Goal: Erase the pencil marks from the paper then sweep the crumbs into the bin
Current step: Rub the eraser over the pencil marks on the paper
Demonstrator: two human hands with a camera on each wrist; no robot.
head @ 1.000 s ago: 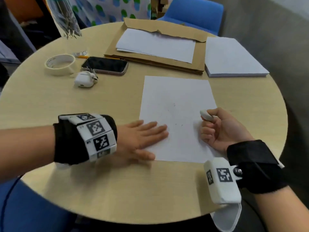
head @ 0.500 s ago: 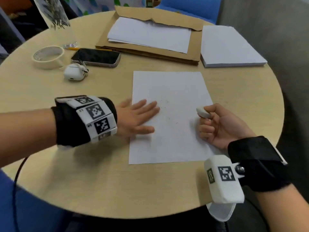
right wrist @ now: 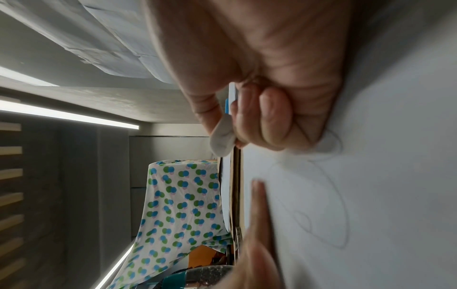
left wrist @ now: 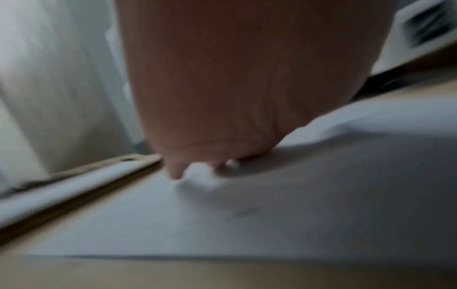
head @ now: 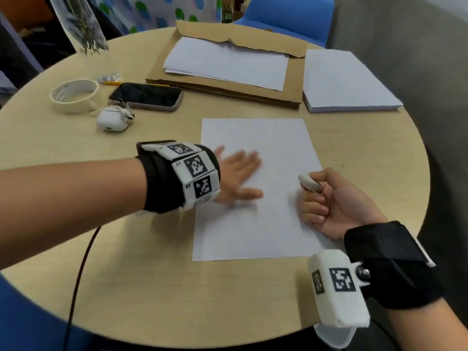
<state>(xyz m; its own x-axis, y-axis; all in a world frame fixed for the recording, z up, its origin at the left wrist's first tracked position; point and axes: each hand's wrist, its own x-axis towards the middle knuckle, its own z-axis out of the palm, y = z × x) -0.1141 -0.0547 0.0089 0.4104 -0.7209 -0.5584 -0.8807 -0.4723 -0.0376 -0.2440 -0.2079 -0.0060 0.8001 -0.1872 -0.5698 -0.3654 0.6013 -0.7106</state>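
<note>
Left hand (head: 238,173) flat, fingers straight, pressing white rectangular paper sheet (head: 266,224); blurred, perhaps sliding. Right hand (head: 329,201) curled, pinching small white oval eraser (head: 309,183) beyond thumb tip. Faint pencil loops (right wrist: 331,205) just below right knuckles.

Two hands, one eraser (head: 309,182), one sheet of paper (head: 258,234), one phone (head: 146,96), one tape roll (head: 74,95), one earbud case (head: 112,120), one paper stack (head: 347,84).

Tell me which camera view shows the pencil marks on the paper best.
The right wrist view: faint curved pencil marks cross the paper beside the right hand. The head view shows almost none; the left wrist view shows only one blurred stroke.
</note>
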